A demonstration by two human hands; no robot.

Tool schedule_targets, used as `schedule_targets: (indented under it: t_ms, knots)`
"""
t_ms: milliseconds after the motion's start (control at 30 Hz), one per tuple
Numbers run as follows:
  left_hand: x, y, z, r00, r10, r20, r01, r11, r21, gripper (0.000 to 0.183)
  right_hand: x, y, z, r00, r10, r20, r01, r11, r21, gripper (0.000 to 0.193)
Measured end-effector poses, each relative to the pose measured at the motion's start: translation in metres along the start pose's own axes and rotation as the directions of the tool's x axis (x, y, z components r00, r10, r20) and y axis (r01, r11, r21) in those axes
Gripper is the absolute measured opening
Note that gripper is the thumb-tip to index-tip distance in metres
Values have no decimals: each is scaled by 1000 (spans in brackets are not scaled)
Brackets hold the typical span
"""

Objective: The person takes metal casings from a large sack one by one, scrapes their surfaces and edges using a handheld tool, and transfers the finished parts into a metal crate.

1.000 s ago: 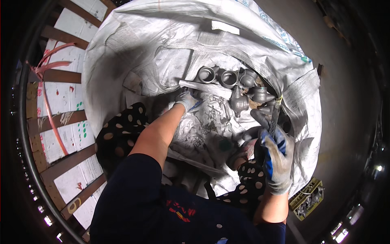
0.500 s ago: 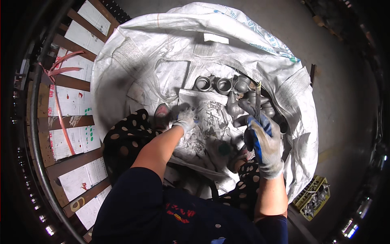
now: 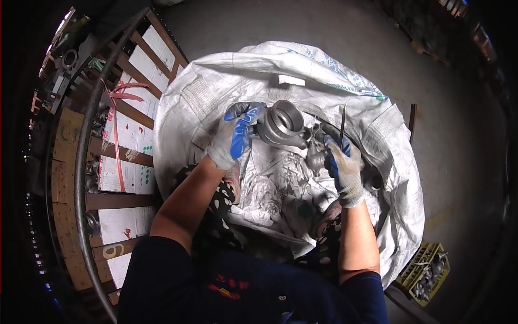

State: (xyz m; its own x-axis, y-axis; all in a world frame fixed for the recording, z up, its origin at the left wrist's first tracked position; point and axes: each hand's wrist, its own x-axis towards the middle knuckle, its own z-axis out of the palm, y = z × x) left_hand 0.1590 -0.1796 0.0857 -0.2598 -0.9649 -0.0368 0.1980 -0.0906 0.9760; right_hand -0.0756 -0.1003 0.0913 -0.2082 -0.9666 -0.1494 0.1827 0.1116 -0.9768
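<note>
My left hand [image 3: 233, 136], in a grey glove with blue coating, is closed on a grey cast metal housing [image 3: 268, 131]. It holds the housing up above the white woven bulk bag [image 3: 189, 102], the wide round opening tilted upward. My right hand [image 3: 345, 170], gloved the same way, grips a thin dark rod [image 3: 343, 123] with a pale tip, pointing away from me. Whether it is a pencil or a tool, I cannot tell. Past the right hand, more grey cast parts [image 3: 316, 157] lie inside the bag, partly hidden by the hands and the raised housing.
At the left stands a metal rack with brown slats, white cartons [image 3: 127, 175] behind them and a red strap [image 3: 116, 146] tied on. A yellow crate [image 3: 415, 270] with metal parts sits on the floor at the lower right. The bag's rolled rim surrounds my hands.
My left hand has risen from the bag's bottom and moved away from me, now holding a cast housing. The right hand has shifted slightly and keeps the rod. The view has tilted.
</note>
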Motion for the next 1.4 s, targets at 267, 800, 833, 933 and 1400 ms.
schedule_targets:
  t_ms: [267, 800, 833, 933, 1400]
  knots:
    - [17, -24, 11, 994, 88, -70, -105, 952, -288, 17, -1, -1, 19, 980, 66, 189, -97, 983, 155, 29]
    - [41, -41, 10, 989, -114, 89, 144, 703, -697, 30, -2, -13, 33, 972, -132, 196, 121, 990, 68, 48]
    - [40, -40, 11, 985, -124, 116, 170, 711, -683, 30, 0, -9, 37, 977, -124, 175, 100, 985, 137, 47]
    - [35, -55, 17, 992, 111, -57, -124, 910, -394, 30, -2, -10, 38, 996, -46, 73, 33, 985, 172, 53]
    - [19, -11, 25, 984, -178, 8, 152, 818, -555, 23, 9, 47, 6, 973, -221, 60, 217, 974, 68, 39]
